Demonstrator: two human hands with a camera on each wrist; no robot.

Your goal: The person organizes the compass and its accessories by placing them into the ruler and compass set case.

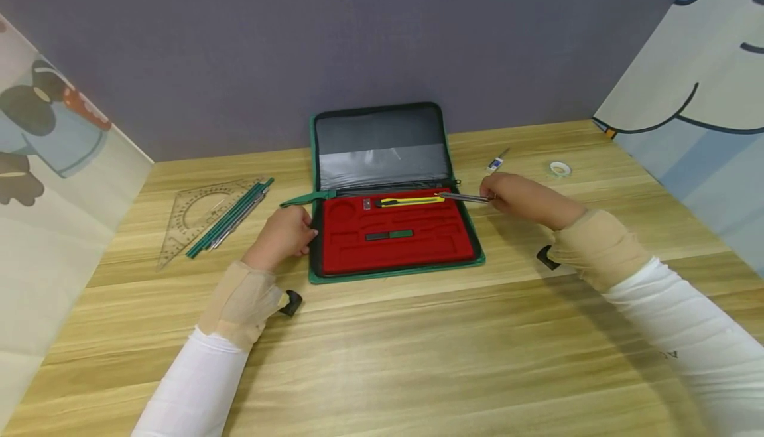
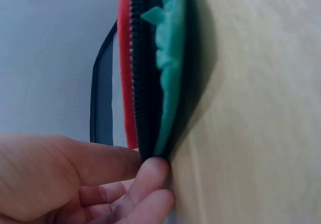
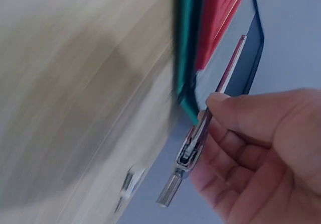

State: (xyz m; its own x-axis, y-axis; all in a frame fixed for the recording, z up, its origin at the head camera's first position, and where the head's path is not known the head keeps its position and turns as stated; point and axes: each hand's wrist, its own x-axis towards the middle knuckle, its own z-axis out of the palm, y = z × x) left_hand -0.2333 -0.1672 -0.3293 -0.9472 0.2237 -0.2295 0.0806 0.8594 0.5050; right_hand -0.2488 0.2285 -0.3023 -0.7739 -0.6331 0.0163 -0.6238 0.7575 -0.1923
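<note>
1. While the right hand point(image 1: 525, 197) is pinching a metal drawing compass point(image 1: 468, 197) between thumb and fingers, its slim end is pointing left above the red tray's point(image 1: 418, 254) back right part; whether it is touching, I cannot tell.
2. That end is overlapping the yellow cutter point(image 1: 412, 201) in the head view, so coming in low could be nudging the cutter askew; a loose pinch could be letting the compass swing.
3. The left hand point(image 1: 285, 230) is gripping the left edge of the case point(image 1: 396, 274); a hard tug could be shifting the tray beneath the compass.
4. The green strap point(image 1: 307, 198) is jutting out beside that hand, possibly snagging it.
5. The raised lid point(image 1: 382, 135) is standing near the wall point(image 1: 239, 59), limiting room behind; the table's point(image 1: 388, 357) front is offering wide room.
6. Pencils point(image 1: 229, 218) are narrowing the left side.
</note>
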